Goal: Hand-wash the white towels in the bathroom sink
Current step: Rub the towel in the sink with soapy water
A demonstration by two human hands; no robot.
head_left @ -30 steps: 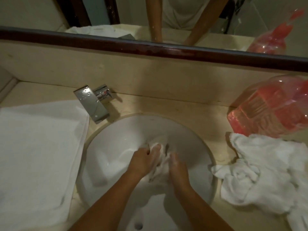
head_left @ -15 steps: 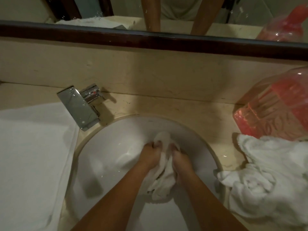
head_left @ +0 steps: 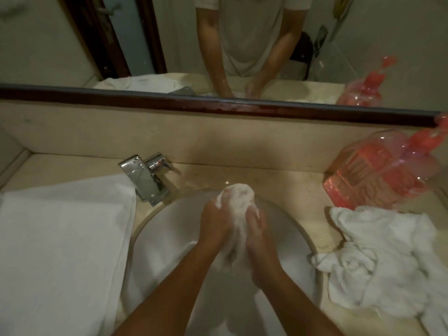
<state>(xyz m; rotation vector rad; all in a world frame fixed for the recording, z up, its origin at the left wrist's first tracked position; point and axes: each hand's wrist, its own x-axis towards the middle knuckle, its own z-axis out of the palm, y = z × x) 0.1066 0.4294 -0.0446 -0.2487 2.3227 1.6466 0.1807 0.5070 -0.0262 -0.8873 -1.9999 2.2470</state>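
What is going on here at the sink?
A person is hand-washing a white towel over the sink. The left hand and the right hand both grip the bunched towel between them. More crumpled towels lie on the counter to the right, next to a pink bottle, and a folded towel lies flat on the left.

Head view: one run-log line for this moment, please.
step: washing | left hand: grips towel | right hand: grips towel | place: over sink
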